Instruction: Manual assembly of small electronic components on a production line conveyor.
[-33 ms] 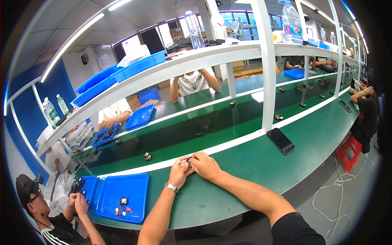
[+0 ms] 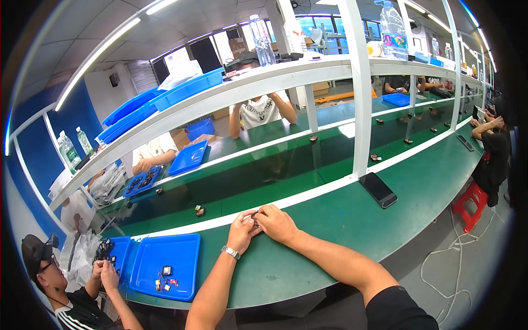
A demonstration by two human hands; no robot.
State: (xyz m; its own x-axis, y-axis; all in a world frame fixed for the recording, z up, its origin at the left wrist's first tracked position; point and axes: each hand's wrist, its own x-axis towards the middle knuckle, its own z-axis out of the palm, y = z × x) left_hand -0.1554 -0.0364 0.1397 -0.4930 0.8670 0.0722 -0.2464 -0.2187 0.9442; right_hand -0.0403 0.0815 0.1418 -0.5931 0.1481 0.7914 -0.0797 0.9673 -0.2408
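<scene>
My left hand (image 2: 241, 233) and my right hand (image 2: 278, 224) meet above the green bench, close to its white rail. Fingers of both are closed round a small dark part (image 2: 254, 218); they cover most of it, so its kind cannot be told. A metal watch sits on my left wrist. To the left lies a blue tray (image 2: 148, 269), holding a few small parts (image 2: 166, 271), black, yellowish and red. Beyond the rail, more small parts (image 2: 199, 211) rest on the dark green belt (image 2: 236, 192).
A black phone (image 2: 378, 190) lies right of my hands, beside a white post (image 2: 360, 99). Overhead runs a white shelf (image 2: 308, 67) with bottles and blue trays. At the left, a co-worker (image 2: 71, 297) handles something small by another blue tray. A red stool (image 2: 470, 206) stands right.
</scene>
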